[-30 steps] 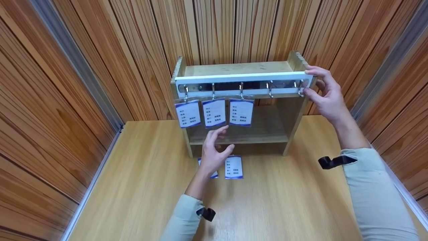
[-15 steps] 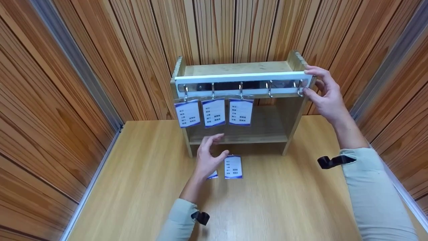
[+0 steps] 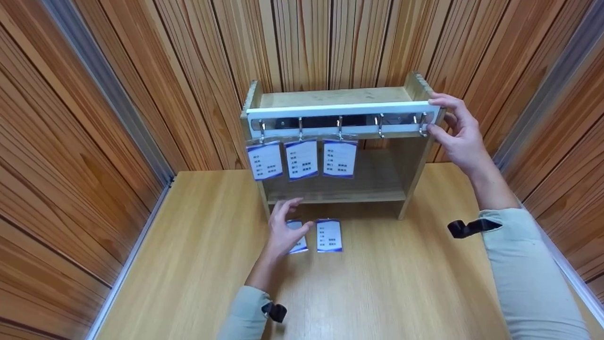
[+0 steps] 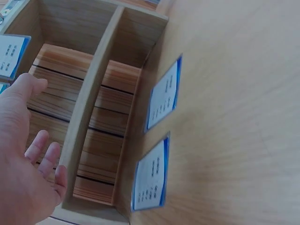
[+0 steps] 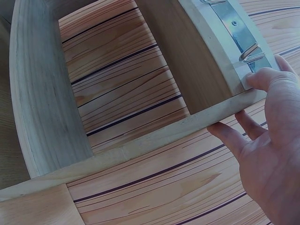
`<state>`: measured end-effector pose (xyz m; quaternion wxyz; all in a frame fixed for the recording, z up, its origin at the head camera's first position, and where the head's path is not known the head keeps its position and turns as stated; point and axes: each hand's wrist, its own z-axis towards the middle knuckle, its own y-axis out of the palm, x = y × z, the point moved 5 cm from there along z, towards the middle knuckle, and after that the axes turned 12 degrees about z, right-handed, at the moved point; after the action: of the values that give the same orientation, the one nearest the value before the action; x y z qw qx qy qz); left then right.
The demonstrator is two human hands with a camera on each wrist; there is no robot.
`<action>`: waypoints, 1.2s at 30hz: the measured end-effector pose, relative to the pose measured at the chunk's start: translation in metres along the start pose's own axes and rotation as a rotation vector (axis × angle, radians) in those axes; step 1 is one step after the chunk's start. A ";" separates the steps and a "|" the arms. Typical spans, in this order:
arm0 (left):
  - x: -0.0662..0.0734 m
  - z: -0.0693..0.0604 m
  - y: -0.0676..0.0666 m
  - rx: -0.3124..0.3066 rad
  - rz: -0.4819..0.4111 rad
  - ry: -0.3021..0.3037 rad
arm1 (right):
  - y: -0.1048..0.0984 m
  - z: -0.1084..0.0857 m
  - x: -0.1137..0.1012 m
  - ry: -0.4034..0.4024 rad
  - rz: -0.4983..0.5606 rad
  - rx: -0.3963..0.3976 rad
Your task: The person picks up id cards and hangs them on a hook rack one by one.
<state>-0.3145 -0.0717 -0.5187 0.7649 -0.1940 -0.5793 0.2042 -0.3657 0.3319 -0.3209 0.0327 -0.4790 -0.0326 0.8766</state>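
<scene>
My left hand [image 3: 281,231] hovers above the table with thumb and fingers spread apart and nothing between them. Partly behind it lies one badge card [image 3: 298,244]; a second badge card [image 3: 329,236] lies just to its right. In the left wrist view both cards rest flat before the shelf. My right hand [image 3: 460,134] grips the right end of the white hook rail [image 3: 349,108], thumb on its front, fingers round the shelf's side in the right wrist view. Three badge cards in clear sleeves, left [image 3: 264,161], middle [image 3: 302,159] and right [image 3: 339,158], hang from the rail's hooks.
The wooden shelf [image 3: 330,97] stands against the plank wall [image 3: 306,47], with the rail across its upper front. Two hooks at the right carry no card. The wooden table [image 3: 377,278] spreads out in front, and metal-edged side walls flank it.
My left hand has come down and to the left, away from the hanging cards, uncovering more of the left card on the table. The right hand keeps its hold on the rail.
</scene>
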 end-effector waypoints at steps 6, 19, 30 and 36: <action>-0.011 -0.003 -0.006 0.001 0.013 -0.035 | 0.000 0.000 -0.001 -0.002 -0.013 -0.002; -0.028 -0.007 -0.014 -0.008 0.022 -0.106 | 0.001 0.001 0.000 -0.011 0.017 -0.001; -0.042 -0.011 -0.009 -0.055 0.191 -0.242 | 0.000 0.001 0.002 -0.009 0.007 0.000; -0.046 -0.009 -0.003 -0.051 0.232 -0.246 | 0.000 0.001 -0.001 -0.003 -0.010 0.001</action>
<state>-0.3168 -0.0990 -0.5566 0.6546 -0.2524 -0.6471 0.2985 -0.3658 0.3320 -0.3202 0.0372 -0.4773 -0.0344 0.8773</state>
